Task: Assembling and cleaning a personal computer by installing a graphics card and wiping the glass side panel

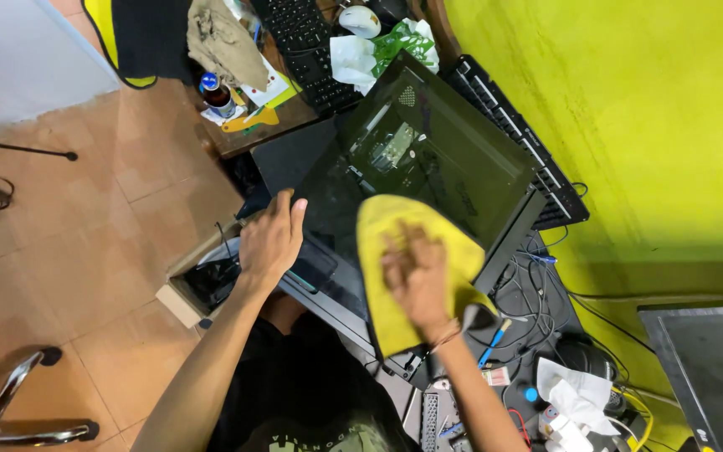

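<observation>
Your right hand (416,280) lies flat on a soft yellow cleaning cloth (407,264). The fingers are spread out and press down on the cloth; they do not curl around it. This hand looks a bit blurry.

The yellow cloth lies on the dark see-through glass side of a black computer case (428,159). The cloth is at the near end of the glass, at about 6 o'clock from the middle of the case. Part of the cloth hangs over the near edge.

Your left hand (271,243) is at about 9 o'clock from the cloth. It holds the left edge of the glass side. The fingers are close together and point up toward 12 o'clock, with the tips on the dark glass.

Through the glass you can see parts inside the case.

At 12 o'clock from the case lies a black keyboard (303,46) on a brown wooden desk (248,138). A second black keyboard (520,142) leans by the bright yellow-green wall (629,125), at about 2 o'clock from the cloth.

A small brown bottle with a blue cap (213,94) stands on the desk, at 11 o'clock from your left hand. A brown cardboard box (190,289) sits on the tiled floor, just beside your left wrist at 8 o'clock.

Black cables (537,301) lie in a tangle at 3 o'clock from your right hand. White crumpled paper (575,393) lies at 4 o'clock.
</observation>
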